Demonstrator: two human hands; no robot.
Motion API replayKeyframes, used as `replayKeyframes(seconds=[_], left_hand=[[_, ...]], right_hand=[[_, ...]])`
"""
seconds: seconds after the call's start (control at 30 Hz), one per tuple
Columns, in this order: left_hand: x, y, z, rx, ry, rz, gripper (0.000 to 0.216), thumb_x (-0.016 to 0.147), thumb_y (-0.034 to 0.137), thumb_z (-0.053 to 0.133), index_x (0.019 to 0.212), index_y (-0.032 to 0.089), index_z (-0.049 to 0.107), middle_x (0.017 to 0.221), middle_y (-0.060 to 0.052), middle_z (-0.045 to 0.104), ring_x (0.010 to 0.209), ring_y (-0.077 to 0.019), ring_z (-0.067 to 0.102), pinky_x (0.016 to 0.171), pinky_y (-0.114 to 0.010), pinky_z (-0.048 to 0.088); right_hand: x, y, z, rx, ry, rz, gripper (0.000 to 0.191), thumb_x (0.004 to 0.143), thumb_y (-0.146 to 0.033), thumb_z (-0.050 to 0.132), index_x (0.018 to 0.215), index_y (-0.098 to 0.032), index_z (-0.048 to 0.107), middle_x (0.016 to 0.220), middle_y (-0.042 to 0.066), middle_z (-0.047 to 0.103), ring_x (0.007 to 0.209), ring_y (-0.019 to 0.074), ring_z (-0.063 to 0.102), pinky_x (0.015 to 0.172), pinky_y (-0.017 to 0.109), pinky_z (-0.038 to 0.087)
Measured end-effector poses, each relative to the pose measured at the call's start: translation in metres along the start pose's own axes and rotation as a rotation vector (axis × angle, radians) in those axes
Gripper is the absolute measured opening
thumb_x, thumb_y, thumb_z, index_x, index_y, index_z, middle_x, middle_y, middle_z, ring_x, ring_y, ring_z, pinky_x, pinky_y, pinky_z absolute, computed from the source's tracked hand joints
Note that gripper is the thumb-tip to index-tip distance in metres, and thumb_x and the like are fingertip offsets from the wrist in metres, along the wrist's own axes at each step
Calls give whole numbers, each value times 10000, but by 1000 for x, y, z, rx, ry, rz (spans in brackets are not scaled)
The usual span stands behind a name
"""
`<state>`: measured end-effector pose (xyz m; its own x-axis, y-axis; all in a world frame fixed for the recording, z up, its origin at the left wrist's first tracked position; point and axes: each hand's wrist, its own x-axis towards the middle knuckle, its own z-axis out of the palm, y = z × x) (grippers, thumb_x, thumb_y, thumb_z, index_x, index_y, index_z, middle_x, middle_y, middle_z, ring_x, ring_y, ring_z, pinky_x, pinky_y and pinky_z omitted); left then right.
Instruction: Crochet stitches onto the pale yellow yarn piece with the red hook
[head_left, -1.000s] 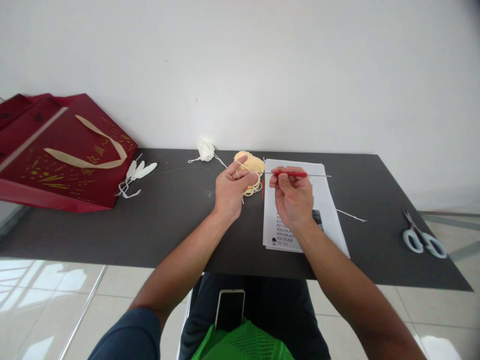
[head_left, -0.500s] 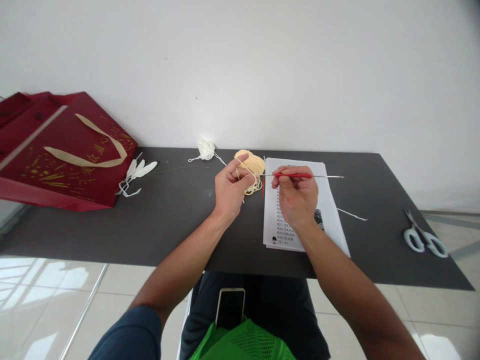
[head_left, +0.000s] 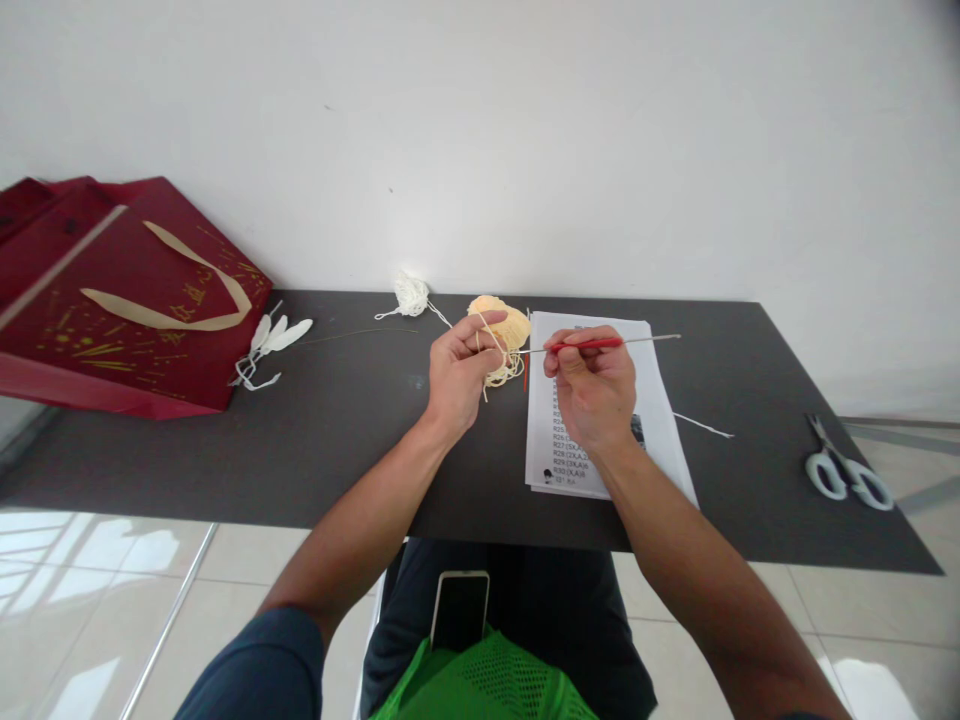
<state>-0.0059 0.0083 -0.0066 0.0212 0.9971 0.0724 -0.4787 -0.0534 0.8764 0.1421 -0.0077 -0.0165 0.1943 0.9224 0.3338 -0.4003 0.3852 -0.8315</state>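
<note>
My right hand [head_left: 592, 385] is closed round the red grip of a crochet hook [head_left: 592, 343], whose thin metal shaft shows at both ends. The hook's left tip reaches to the fingertips of my left hand [head_left: 461, 375]. A strand of pale yellow yarn [head_left: 493, 333] runs over my left index finger and down to the pinched thumb, where the tip meets it. Any stitches there are too small to make out. Just behind my left hand lies the pale yellow yarn ball [head_left: 510, 325], with loose loops below it.
Printed sheets [head_left: 551, 400] lie under my right hand. White-handled scissors [head_left: 847, 475] rest at the right. A white yarn ball [head_left: 411, 295], white crocheted pieces [head_left: 276, 338] and a red gift bag [head_left: 150, 310] stand leftward. A phone [head_left: 460, 610] is on my lap.
The crochet hook has tilted slightly, its right end now higher. My left hand still pinches at the yarn, fingers barely shifted. The whole view has moved a little.
</note>
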Motion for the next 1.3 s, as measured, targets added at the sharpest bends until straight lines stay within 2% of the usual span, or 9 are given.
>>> replayKeyframes(seconds=[0.17,0.4,0.53,0.67,0.77,0.9,1.07,1.3], left_hand=[[2,2,-1,-61,-25,-91,404,587,80,693,977,152,769,614,13,645,507,-72,496,499,-212,325],[2,3,-2,-90,-40,-118,357,586,75,668,921,144,771,578,26,591,479,-62,439,480,-214,264],[2,1,-2,-107,-54,-92,296,624,66,707,898,154,773,599,16,628,506,-63,494,493,-202,284],[1,-4,-1,-19,-4,-7,186,697,166,810,877,185,770,675,7,684,606,-83,600,549,-198,376],[1,-7,1,44,16,18,224,696,223,851,901,193,767,748,1,727,671,-103,647,642,-223,465],[-1,-8,2,74,13,16,309,680,216,861,972,196,762,796,-3,761,681,-109,666,677,-241,497],[-2,-9,4,68,21,48,373,712,181,823,1077,205,747,787,6,756,668,-102,674,670,-233,500],[-4,-9,6,151,64,83,473,709,162,813,1170,211,716,794,26,702,674,-89,624,662,-225,479]], right_hand=[[0,-2,1,36,-26,18,224,812,-357,847,871,-266,651,853,-26,736,623,86,595,596,256,499],[0,-2,0,90,-4,105,242,774,-342,875,850,-266,658,820,-42,726,608,78,587,569,234,509],[2,2,-4,187,11,253,242,754,-321,889,855,-267,675,838,-55,732,635,64,621,583,197,557],[3,9,-5,207,75,356,229,741,-347,898,841,-260,711,884,-51,760,685,70,683,648,194,638],[1,13,-4,190,97,358,184,789,-358,862,886,-256,743,932,-45,784,747,71,730,753,194,671],[-4,16,-1,152,61,322,112,868,-347,793,938,-275,744,977,-52,802,824,73,765,872,210,673],[-8,15,7,171,114,331,150,830,-336,829,914,-252,737,941,-37,804,804,96,773,829,231,690],[-9,15,11,225,109,334,119,843,-303,818,907,-253,732,920,-50,796,787,69,756,798,174,666]])
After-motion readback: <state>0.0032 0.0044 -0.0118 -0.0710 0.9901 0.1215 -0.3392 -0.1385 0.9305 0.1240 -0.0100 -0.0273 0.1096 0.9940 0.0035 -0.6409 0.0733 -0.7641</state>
